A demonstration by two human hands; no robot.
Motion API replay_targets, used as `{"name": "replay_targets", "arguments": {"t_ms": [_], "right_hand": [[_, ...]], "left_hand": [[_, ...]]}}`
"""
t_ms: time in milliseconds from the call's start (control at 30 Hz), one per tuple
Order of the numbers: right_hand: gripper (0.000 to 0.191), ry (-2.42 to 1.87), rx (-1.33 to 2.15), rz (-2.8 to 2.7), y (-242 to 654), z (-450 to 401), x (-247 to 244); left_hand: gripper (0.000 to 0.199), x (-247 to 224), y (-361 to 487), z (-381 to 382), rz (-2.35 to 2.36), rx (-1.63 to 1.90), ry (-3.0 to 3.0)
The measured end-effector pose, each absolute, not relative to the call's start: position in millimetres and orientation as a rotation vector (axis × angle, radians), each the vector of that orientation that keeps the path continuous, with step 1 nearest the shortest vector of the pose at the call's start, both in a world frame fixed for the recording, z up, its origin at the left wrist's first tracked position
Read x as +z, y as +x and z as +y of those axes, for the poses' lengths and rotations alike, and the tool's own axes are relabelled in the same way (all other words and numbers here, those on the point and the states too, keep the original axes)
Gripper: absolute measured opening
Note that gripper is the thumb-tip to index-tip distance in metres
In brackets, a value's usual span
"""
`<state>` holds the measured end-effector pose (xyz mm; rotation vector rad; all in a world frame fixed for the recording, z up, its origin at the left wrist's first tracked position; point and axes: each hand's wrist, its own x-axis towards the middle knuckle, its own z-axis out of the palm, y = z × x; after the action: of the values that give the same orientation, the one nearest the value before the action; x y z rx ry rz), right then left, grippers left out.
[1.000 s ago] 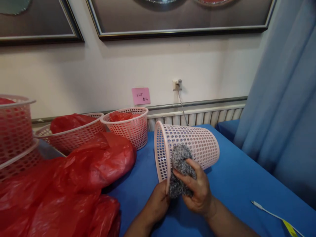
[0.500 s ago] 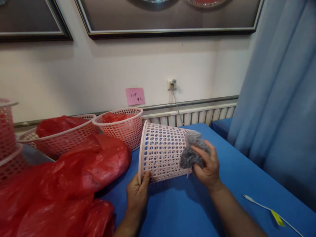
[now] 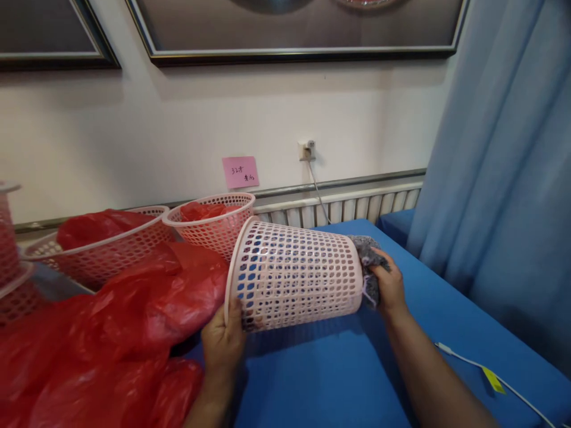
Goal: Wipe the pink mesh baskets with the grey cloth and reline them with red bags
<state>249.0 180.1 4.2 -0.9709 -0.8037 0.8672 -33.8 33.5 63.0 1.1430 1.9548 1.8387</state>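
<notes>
A pale pink perforated plastic basket (image 3: 298, 276) is held on its side above the blue-covered table, its wide rim to the left and its base to the right. My left hand (image 3: 225, 339) grips the rim at the lower left, thumb outside and fingers partly seen through the holes. In my right hand (image 3: 390, 282) is a bunched grey cloth (image 3: 370, 246), pressed against the basket's base. The right fingertips are partly buried in the cloth.
Red plastic bags (image 3: 111, 333) are heaped on the left. Behind them stand a wide pink basket (image 3: 111, 252) and a rounder pink basket (image 3: 214, 229), both holding red plastic. A white cable (image 3: 464, 356) lies at right, near a blue curtain (image 3: 495, 178).
The basket has shifted left and turned slightly. My right hand has moved the cloth from the basket's side wall round to its base. My left hand has moved left with the rim.
</notes>
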Motion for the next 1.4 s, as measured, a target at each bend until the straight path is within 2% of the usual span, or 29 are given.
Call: {"name": "replay_targets", "arguments": {"t_ms": [100, 200, 267, 333, 433, 567, 667, 800, 867, 1000, 1100, 1167, 1300, 1400], "right_hand": [[0.049, -0.941, 1.002, -0.618, 254.2, 185.9, 3.5], [0.045, -0.909, 1.025, -0.658, 259.6, 189.8, 4.5], [0.042, -0.879, 1.057, -0.733, 260.0, 188.0, 7.2], [0.040, -0.851, 1.093, -0.825, 257.4, 183.5, 10.5], [0.038, -0.811, 1.144, -0.954, 250.7, 175.2, 14.7], [0.034, -0.764, 0.997, -1.184, 244.6, 161.1, 21.2], [0.046, -0.664, 0.737, -1.344, 242.5, 145.1, 29.5], [0.057, -0.572, 0.700, -1.511, 237.2, 138.7, 32.9], [0.052, -0.778, 0.790, -1.464, 233.3, 150.7, 23.7], [0.018, -1.132, 0.993, -1.376, 224.2, 184.3, -8.7], [0.012, -1.156, 1.021, -1.410, 221.2, 193.2, -17.8], [0.019, -1.139, 0.963, -1.383, 222.8, 188.9, -10.1], [0.048, -0.990, 0.834, -1.421, 228.1, 172.5, 13.3], [0.049, -1.083, 0.798, -1.515, 225.7, 170.1, 12.8]], "left_hand": [[0.072, 72.0, -48.6, 37.8, 1.964, 1.702, 1.181], [0.058, 72.3, -53.2, 47.9, 2.112, 1.793, 1.329], [0.046, 74.0, -45.5, 54.2, 2.255, 1.940, 1.604], [0.047, 79.5, -29.5, 57.8, 2.278, 1.973, 2.031], [0.042, 92.7, 0.7, 59.8, 2.127, 1.595, 2.605], [0.032, 107.5, 25.0, 64.0, 2.053, 0.983, 2.821], [0.031, 112.7, 25.5, 66.2, 2.066, 0.883, 2.814], [0.030, 113.3, 19.2, 62.9, 2.057, 0.886, 2.827], [0.031, 111.9, 16.8, 60.4, 2.036, 0.906, 2.844], [0.033, 107.7, 12.5, 58.2, 2.017, 0.973, 2.882], [0.033, 105.1, 8.1, 58.6, 1.999, 1.014, 2.917], [0.033, 104.5, 5.6, 59.2, 1.989, 1.019, 2.940], [0.034, 106.7, 4.5, 61.8, 1.996, 0.972, 2.971], [0.035, 110.1, 6.4, 65.4, 2.016, 0.925, 2.976]]}}
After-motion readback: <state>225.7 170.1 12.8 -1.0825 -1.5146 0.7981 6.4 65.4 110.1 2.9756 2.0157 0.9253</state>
